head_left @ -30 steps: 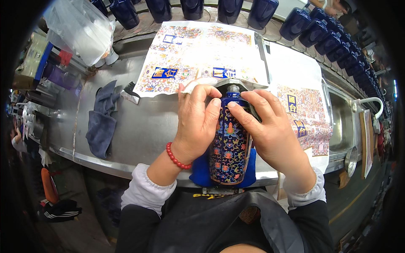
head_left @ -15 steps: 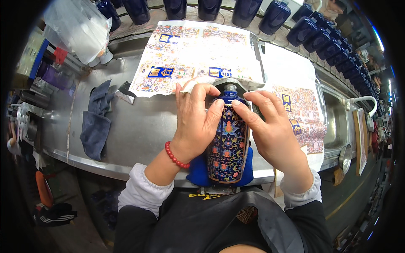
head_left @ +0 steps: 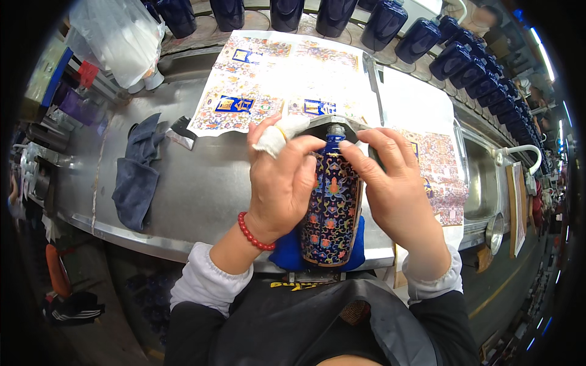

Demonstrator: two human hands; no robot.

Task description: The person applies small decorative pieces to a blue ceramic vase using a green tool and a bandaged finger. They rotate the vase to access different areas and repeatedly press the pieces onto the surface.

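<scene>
A dark blue bottle point(head_left: 331, 210) covered in a colourful floral pattern lies in front of me, its neck pointing away, on a blue cushioned rest point(head_left: 285, 251). My left hand point(head_left: 279, 183), with a red bead bracelet, has thumb and index finger at the bottle's left shoulder and neck. A white cloth wrap point(head_left: 278, 137) with a yellow band sits at its fingers. From the other side, my right hand point(head_left: 394, 183) curves its fingers onto the neck and right shoulder. Beyond the neck is a metal bracket point(head_left: 323, 121), partly hidden by my hands.
Printed floral sheets point(head_left: 268, 79) lie on the metal table point(head_left: 189, 177), with another stack point(head_left: 436, 177) at right. A grey-blue cloth point(head_left: 139, 174) and a flat scraper-like tool point(head_left: 181, 131) lie at left. Plain blue bottles point(head_left: 383, 24) line the conveyor behind. A sink point(head_left: 482, 161) stands at right.
My left fingers have shifted slightly at the bottle's neck and shoulder, showing more of the white wrap. My right fingertips have moved a little on the neck. The bottles behind have shifted along the conveyor.
</scene>
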